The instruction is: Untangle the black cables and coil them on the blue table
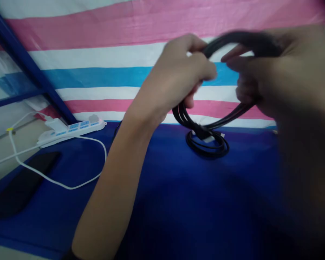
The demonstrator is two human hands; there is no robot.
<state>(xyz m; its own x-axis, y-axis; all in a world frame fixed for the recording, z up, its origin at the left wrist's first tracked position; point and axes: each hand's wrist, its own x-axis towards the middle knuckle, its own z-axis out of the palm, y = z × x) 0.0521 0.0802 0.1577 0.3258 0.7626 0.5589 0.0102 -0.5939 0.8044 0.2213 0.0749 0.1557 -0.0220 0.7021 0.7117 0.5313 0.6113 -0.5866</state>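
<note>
Both my hands hold one coiled black cable [206, 119] up in front of a striped cloth. My left hand [178, 76] is closed around the loop's left side. My right hand [262, 76], blurred and close to the camera, grips the loop's upper right part [241, 38]. The bottom of the coil hangs just above the blue cloth surface [178, 202]. A second black cable coil [208, 146] with a small white tag lies on the blue surface right below it.
A white power strip [70, 130] with blue sockets and a white cord [78, 180] lies at the left. A dark flat phone-like object [24, 184] rests near the left edge. A blue metal frame bar [24, 61] slants at upper left.
</note>
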